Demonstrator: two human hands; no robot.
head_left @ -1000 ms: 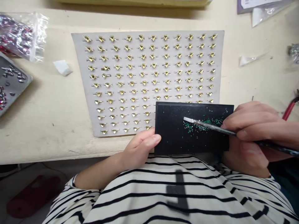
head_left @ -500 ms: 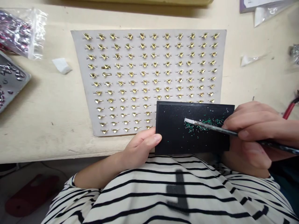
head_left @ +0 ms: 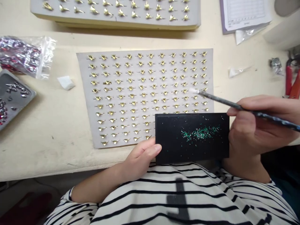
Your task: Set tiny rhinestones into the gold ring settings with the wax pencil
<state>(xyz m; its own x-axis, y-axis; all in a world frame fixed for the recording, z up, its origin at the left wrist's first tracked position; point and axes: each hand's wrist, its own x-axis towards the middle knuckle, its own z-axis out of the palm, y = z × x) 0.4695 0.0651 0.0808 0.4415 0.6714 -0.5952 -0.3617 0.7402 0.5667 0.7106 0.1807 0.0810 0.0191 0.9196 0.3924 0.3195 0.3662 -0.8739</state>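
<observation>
A black tray point(head_left: 171, 150) with scattered green and clear tiny stones point(head_left: 201, 133) is gripped at its left edge by my left hand point(head_left: 142, 157), thumb on top. My right hand point(head_left: 260, 125) is closed round a dark, thin brush point(head_left: 222, 101), beside the tray's right edge. The brush's white tip points left, over the right part of a grey foam sheet point(head_left: 86, 103). Rows of gold triangular rings point(head_left: 130, 79) stand in the sheet. The tray hides the sheet's lower right corner.
A thick block of gold rings point(head_left: 114, 19) lies at the back. To the left are a bag of red stones point(head_left: 21, 54), a grey tray point(head_left: 17, 93) and a white scrap point(head_left: 66, 82). Red-handled pliers point(head_left: 288, 78) and a notepad point(head_left: 246, 14) are at right.
My right hand has lifted the brush off the stones and up over the foam sheet. The view has shifted, showing more of the table's back. My left hand still holds the tray.
</observation>
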